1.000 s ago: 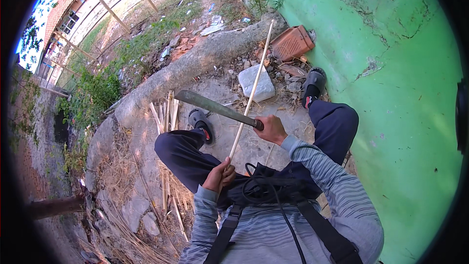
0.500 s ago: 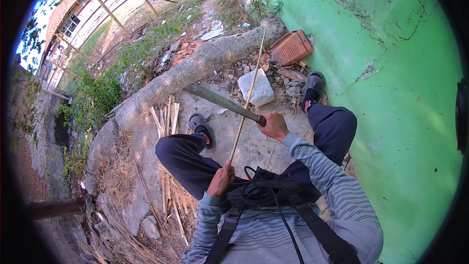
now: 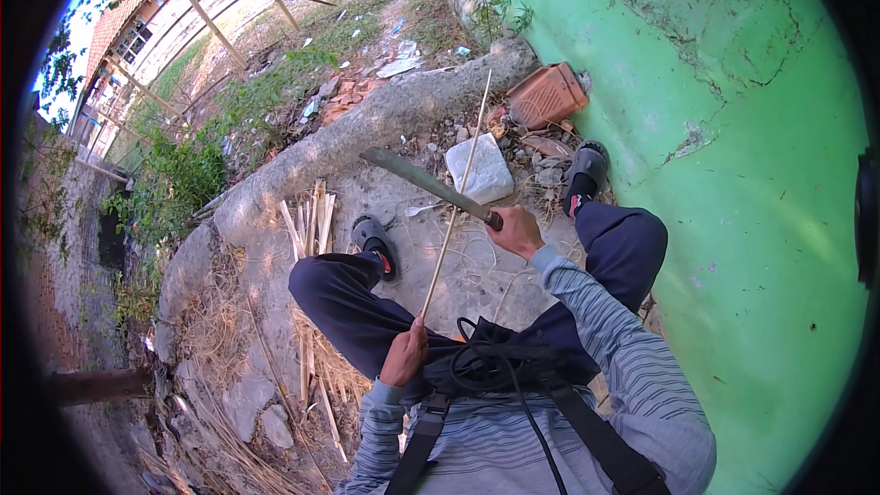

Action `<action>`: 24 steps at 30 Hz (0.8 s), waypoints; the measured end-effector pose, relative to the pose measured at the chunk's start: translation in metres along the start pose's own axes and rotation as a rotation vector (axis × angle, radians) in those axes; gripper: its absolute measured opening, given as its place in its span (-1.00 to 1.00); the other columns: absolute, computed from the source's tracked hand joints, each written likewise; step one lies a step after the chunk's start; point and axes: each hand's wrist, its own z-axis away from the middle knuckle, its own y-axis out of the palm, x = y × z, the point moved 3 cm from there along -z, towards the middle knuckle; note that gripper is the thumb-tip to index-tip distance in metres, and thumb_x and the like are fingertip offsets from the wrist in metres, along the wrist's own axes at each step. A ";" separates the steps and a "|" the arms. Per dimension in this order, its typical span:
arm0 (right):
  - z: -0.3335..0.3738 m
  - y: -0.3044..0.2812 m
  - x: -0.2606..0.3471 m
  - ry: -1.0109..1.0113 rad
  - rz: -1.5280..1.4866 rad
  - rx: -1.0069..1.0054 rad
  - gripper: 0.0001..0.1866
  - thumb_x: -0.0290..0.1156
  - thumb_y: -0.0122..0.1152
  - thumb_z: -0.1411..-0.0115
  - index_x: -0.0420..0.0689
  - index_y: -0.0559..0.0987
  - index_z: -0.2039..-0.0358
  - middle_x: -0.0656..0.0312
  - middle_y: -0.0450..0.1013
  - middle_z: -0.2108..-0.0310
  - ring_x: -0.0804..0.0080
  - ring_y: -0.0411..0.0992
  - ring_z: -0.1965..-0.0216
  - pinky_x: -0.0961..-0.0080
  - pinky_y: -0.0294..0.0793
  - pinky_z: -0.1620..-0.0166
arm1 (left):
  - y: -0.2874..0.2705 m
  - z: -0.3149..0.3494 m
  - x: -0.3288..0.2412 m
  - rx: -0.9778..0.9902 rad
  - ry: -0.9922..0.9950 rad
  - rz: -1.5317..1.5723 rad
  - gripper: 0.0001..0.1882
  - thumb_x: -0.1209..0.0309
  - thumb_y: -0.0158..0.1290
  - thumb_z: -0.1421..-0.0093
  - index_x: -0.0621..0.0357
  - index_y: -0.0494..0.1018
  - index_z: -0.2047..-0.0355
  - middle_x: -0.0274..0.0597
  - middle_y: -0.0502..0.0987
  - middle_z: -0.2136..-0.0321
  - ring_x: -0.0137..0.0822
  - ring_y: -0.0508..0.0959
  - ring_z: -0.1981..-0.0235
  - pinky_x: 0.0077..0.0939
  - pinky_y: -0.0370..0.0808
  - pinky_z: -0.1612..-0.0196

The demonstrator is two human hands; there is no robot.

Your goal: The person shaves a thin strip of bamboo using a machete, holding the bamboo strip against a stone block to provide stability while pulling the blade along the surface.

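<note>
Close to my lap, my left hand (image 3: 404,353) is closed round the lower end of a long, thin pale strip that looks like split bamboo (image 3: 466,174). The strip slants up and away to the right, its tip over the low kerb. My right hand (image 3: 517,232) grips the dark handle of a machete (image 3: 423,181). Its broad grey-green blade points up and left and crosses the strip a little ahead of the handle. Whether the edge touches the strip I cannot tell.
Beyond my feet lie a white block (image 3: 480,170) and an orange perforated brick (image 3: 547,95). Cut pale strips (image 3: 310,220) are piled beside my left leg. A rough, curved kerb (image 3: 367,124) runs across ahead, and a green wall (image 3: 742,247) rises on the right.
The machete has shifted slightly right and its tip has risen a little. My left hand and the strip have moved slightly left, the strip's far tip a bit lower.
</note>
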 end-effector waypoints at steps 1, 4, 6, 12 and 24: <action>0.003 0.003 0.005 -0.032 -0.013 0.020 -0.80 -0.15 0.29 -0.08 0.01 0.68 0.42 0.02 0.57 0.53 -0.12 0.57 0.45 0.00 0.57 0.33 | -0.001 -0.001 0.001 -0.012 0.005 -0.016 -0.36 -0.15 -0.35 -0.53 0.01 0.10 0.61 -0.48 0.05 0.66 -0.52 0.11 0.63 -0.50 0.08 0.52; 0.030 0.018 0.020 -0.124 -0.026 0.093 -0.81 -0.16 0.28 -0.08 0.02 0.64 0.47 0.05 0.55 0.57 -0.10 0.56 0.49 0.00 0.56 0.36 | 0.001 -0.013 -0.006 -0.014 0.033 -0.128 -0.36 -0.14 -0.34 -0.53 0.01 0.11 0.61 -0.50 0.05 0.65 -0.52 0.10 0.63 -0.50 0.08 0.52; 0.033 0.020 0.025 -0.167 0.021 0.134 -0.82 -0.18 0.32 -0.06 0.01 0.65 0.44 0.07 0.54 0.59 -0.08 0.56 0.49 0.03 0.55 0.37 | 0.000 -0.016 -0.004 -0.025 0.044 -0.158 -0.36 -0.13 -0.34 -0.53 0.01 0.11 0.62 -0.50 0.06 0.65 -0.52 0.09 0.62 -0.50 0.08 0.51; 0.010 0.011 -0.002 -0.024 0.030 0.037 -0.82 -0.18 0.34 -0.05 0.04 0.71 0.39 0.03 0.57 0.54 -0.07 0.59 0.43 0.03 0.58 0.34 | 0.000 -0.008 -0.003 -0.021 0.010 -0.067 -0.38 -0.11 -0.30 -0.54 0.01 0.12 0.61 -0.49 0.10 0.64 -0.54 0.08 0.61 -0.51 0.07 0.51; 0.036 0.019 0.017 -0.130 0.021 0.080 -0.83 -0.18 0.31 -0.05 0.03 0.66 0.45 0.04 0.54 0.58 -0.07 0.58 0.47 0.02 0.55 0.38 | 0.004 -0.022 0.001 -0.029 0.001 -0.068 -0.39 -0.06 -0.23 -0.54 0.04 0.21 0.61 -0.52 0.15 0.66 -0.60 0.13 0.61 -0.55 0.08 0.53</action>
